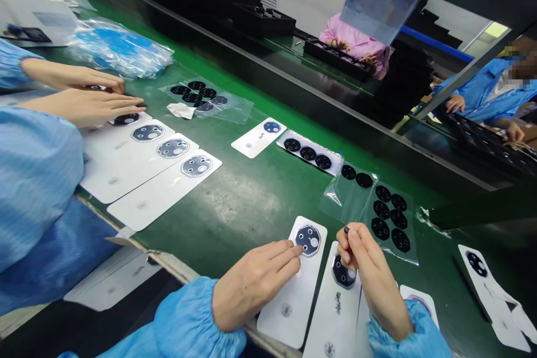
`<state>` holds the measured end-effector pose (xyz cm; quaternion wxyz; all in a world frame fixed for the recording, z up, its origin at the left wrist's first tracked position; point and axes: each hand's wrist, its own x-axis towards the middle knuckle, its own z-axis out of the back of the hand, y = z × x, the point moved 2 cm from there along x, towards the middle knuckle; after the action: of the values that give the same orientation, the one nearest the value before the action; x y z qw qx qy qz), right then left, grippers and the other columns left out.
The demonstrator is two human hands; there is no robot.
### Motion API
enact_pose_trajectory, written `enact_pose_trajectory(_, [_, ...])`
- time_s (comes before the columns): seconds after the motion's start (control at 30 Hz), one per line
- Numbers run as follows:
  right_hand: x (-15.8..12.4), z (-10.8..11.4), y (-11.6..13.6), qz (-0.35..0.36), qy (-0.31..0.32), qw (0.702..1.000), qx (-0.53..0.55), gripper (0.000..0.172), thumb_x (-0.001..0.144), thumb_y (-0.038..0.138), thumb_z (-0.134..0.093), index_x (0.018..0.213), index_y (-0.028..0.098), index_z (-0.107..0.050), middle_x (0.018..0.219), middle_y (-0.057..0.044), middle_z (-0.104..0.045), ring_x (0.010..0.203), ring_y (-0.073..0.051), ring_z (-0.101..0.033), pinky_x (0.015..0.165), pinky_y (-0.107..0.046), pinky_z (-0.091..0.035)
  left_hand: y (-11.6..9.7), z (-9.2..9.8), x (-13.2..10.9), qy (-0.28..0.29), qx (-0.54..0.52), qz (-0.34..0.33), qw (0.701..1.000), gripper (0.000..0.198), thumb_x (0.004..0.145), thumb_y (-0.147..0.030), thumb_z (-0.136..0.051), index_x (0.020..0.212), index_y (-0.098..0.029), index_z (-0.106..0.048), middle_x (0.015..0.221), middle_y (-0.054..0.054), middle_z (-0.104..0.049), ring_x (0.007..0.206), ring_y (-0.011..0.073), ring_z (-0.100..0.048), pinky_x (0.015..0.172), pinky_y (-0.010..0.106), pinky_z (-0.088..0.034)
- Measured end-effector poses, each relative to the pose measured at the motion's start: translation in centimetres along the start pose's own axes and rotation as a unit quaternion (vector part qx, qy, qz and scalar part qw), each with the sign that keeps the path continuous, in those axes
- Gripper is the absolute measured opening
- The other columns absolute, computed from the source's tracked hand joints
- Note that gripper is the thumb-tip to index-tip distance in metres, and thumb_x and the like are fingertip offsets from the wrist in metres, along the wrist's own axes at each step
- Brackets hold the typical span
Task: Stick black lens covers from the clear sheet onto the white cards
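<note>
White phone-shaped panels with dark octagonal camera discs lie at the front of the green bench. My left hand (260, 279) rests flat on one panel (289, 307), its fingertips touching the lower left edge of the disc (307, 240). Over a second panel (331, 324), my right hand (371, 277) is raised with thumb and fingers pinched around a small black piece (346, 230). Below those fingers, that panel's disc (343, 273) is partly covered. Further panels lie under and beside my right forearm.
Clear sheets with black discs (390, 218) lie beyond my right hand. A strip of three discs (309, 153) and a lone panel (259, 137) sit further back. At left, another person's hands (79, 105) touch panels. More panels (493, 296) lie at right.
</note>
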<state>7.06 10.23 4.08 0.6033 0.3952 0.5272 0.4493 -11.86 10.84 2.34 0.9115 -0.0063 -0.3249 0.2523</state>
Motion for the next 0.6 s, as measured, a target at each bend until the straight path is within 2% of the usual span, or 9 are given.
enact_pose_trajectory(0.17, [-0.5, -1.1, 0.0, -0.010, 0.025, 0.989, 0.142, 0.038, 0.089, 0.054, -0.037, 0.070, 0.022, -0.034, 0.067, 0.005, -0.032, 0.050, -0.008, -0.027, 0.043, -0.021, -0.025, 0.5, -0.3, -0.3, -0.006, 0.051, -0.007, 0.999, 0.026, 0.091, -0.002, -0.032, 0.084, -0.008, -0.057, 0.091, 0.012, -0.069, 0.088, 0.0175, -0.065, 0.083, 0.029, -0.056])
enact_pose_trajectory(0.23, [-0.5, -1.2, -0.1, -0.002, 0.022, 0.990, 0.139, 0.036, 0.090, 0.051, -0.039, 0.070, 0.022, -0.036, 0.066, 0.005, -0.034, 0.049, -0.008, -0.030, 0.043, -0.021, -0.028, 0.5, -0.5, -0.3, -0.001, 0.058, -0.010, 0.998, 0.027, 0.091, -0.002, -0.031, 0.084, -0.008, -0.057, 0.093, 0.012, -0.070, 0.088, 0.0178, -0.065, 0.083, 0.029, -0.056])
enact_pose_trajectory(0.33, [-0.2, -1.3, -0.4, 0.014, 0.032, 0.995, 0.099, 0.030, 0.090, 0.044, -0.045, 0.072, 0.020, -0.045, 0.070, 0.004, -0.046, 0.050, -0.006, -0.040, 0.048, -0.022, -0.035, 0.5, -0.7, -0.3, 0.008, 0.065, -0.012, 0.998, 0.028, 0.090, -0.001, -0.031, 0.084, -0.007, -0.058, 0.093, 0.013, -0.070, 0.088, 0.0188, -0.065, 0.082, 0.029, -0.057])
enact_pose_trajectory(0.47, [0.2, -1.3, -0.8, 0.019, 0.014, 0.993, 0.117, 0.026, 0.079, 0.036, -0.065, 0.074, 0.021, -0.044, 0.070, 0.004, -0.053, 0.051, -0.007, -0.047, 0.046, -0.020, -0.038, 0.6, -0.5, -0.2, 0.020, 0.063, -0.016, 0.998, 0.029, 0.090, -0.001, -0.031, 0.085, -0.005, -0.059, 0.095, 0.013, -0.069, 0.090, 0.0192, -0.065, 0.083, 0.029, -0.056])
enact_pose_trajectory(0.6, [0.5, -1.3, -1.1, -0.008, 0.003, 0.994, 0.108, 0.023, 0.073, 0.036, -0.070, 0.081, 0.019, -0.055, 0.068, 0.003, -0.058, 0.054, -0.009, -0.052, 0.053, -0.022, -0.043, 0.5, -0.6, -0.1, 0.041, 0.074, -0.018, 0.996, 0.030, 0.090, -0.001, -0.031, 0.084, -0.007, -0.060, 0.098, 0.012, -0.068, 0.088, 0.0188, -0.064, 0.082, 0.029, -0.056])
